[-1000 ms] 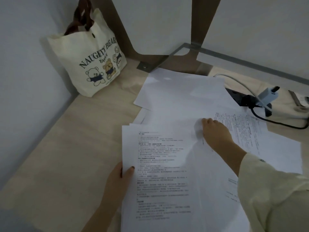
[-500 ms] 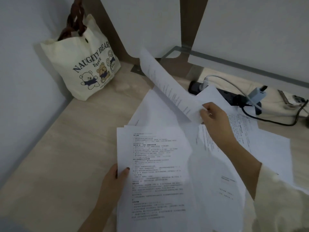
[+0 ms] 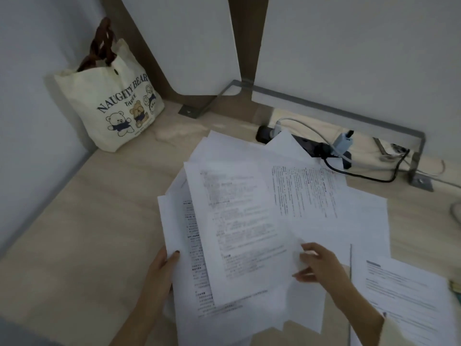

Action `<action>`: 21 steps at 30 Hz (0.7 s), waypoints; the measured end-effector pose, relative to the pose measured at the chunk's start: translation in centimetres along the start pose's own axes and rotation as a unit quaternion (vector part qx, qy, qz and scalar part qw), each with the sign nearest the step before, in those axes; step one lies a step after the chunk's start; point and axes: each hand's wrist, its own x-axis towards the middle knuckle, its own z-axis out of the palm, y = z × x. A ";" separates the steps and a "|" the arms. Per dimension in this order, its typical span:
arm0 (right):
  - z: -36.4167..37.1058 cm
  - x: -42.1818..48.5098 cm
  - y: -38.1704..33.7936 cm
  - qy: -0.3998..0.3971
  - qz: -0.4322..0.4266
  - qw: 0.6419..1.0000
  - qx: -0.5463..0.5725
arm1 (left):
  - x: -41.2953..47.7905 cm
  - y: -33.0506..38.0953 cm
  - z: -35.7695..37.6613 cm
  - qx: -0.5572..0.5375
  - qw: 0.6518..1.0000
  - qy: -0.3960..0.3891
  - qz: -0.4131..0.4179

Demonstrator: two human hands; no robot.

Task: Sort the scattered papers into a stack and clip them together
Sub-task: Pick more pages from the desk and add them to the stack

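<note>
Pale wood runs across the surface (image 3: 87,233) into a corner of white wall panels. A cream tote bag (image 3: 117,106) printed with bears leans there, well beyond the left hand (image 3: 163,268). That hand grips the near-left edge of a loose pile (image 3: 192,270) of printed pages, thumb on top and fingers beneath. The right hand (image 3: 316,267) seems to pinch the right edge of the top sheet (image 3: 239,221), which lies skewed across the pile, though blur around the fingers leaves that grip likely rather than certain.

By my reckoning the gathering is only partly done. A few pages lie together between the two hands, but their edges fan out unevenly. More papers (image 3: 306,193) lie spread and overlapping beyond the right hand, and another printed page (image 3: 404,288) lies to the outside of it. All of these have to join the pile, the edges need squaring, and the clipping is not begun; I see no clip anywhere.

Farther beyond the right hand, a black power strip (image 3: 309,146) with plugs and a dark cable (image 3: 361,177) lies along a grey metal rail (image 3: 349,112). One sheet's corner lies over the strip.
</note>
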 end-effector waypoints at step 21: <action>-2.7 0.1 1.3 -0.039 0.038 0.886 0.461 | -0.7 -3.1 2.2 0.036 0.997 0.011 0.071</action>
